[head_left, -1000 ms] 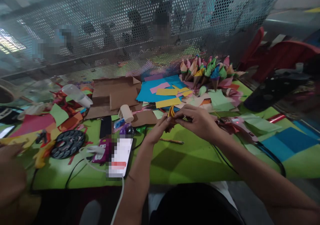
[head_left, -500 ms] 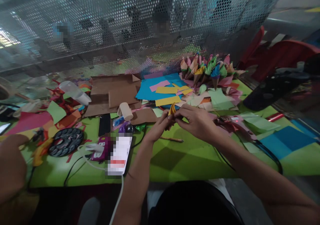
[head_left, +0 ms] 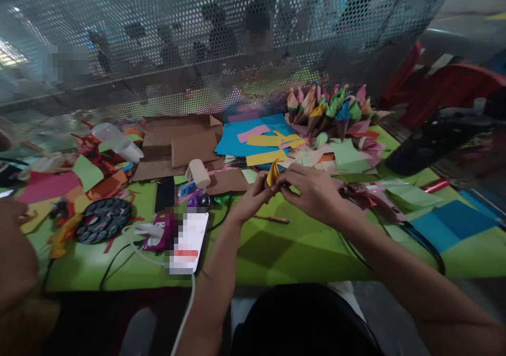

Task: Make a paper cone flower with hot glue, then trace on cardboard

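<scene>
Close to the near edge of the green surface (head_left: 300, 261), I'm seeing a smartphone (head_left: 192, 240) lying toward the left, a white cable (head_left: 190, 303) trailing off it, and another person's hand (head_left: 16, 240) blurring in at the left edge. Beyond the phone, near the middle, the yellow paper swirl (head_left: 273, 172) is poking up between the two hands I'm following. I'm judging this piece as partway: its curved folds are already showing, narrowing toward a tip, while no cone is showing around the base, though fingers are covering most of that. The left hand (head_left: 256, 194) is gripping the base, thumb against fingers; the right hand (head_left: 308, 187) is curling in, nearly closed, its fingertips apparently pinching the lower right side. A slim stick (head_left: 273, 219) is lying just below them, and a pink glue gun (head_left: 389, 204) is resting to the right. Farther off, yellow paper strips (head_left: 266, 158) are lying on and beside a blue sheet (head_left: 233, 142). At the far right, clustered paper ice-cream cones (head_left: 336, 103) are standing, looking finished, swirls sitting in their tops.
</scene>
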`<state>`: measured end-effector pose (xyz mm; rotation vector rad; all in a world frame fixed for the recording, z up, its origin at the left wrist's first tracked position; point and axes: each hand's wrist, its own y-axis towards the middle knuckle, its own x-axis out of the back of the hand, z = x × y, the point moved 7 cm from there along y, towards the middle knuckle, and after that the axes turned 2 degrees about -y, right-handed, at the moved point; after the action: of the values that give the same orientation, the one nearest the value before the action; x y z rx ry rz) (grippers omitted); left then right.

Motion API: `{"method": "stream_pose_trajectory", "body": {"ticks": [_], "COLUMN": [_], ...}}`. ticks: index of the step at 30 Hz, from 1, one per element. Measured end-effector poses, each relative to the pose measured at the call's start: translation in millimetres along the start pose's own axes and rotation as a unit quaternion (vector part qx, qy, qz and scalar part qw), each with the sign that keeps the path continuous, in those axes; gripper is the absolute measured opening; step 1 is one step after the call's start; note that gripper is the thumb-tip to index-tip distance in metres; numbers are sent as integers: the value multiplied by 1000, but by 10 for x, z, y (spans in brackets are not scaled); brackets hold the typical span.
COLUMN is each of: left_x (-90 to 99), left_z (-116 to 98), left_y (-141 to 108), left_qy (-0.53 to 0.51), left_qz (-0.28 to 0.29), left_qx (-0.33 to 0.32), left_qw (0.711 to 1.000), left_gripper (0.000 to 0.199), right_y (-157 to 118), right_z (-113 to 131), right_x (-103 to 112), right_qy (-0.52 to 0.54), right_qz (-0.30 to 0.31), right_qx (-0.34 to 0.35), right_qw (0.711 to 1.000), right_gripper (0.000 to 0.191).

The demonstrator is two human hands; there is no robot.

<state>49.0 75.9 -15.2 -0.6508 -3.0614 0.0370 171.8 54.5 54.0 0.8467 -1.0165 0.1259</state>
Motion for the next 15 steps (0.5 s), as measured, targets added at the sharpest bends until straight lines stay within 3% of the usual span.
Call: {"method": "stream_pose_trajectory", "body": {"ticks": [15], "left_x": [2], "left_z": [68], "left_y": [13], "left_qy": [-43], "left_qz": [12], "left_qx": [11], "left_qw": [999], "left_gripper": [36], "right_y": [-40], "right_z": [-59], "right_x": [13], "right_qy": [8], "right_qz": [-3], "right_qx": [9], "right_qw": [1000], "right_gripper": [19]}}
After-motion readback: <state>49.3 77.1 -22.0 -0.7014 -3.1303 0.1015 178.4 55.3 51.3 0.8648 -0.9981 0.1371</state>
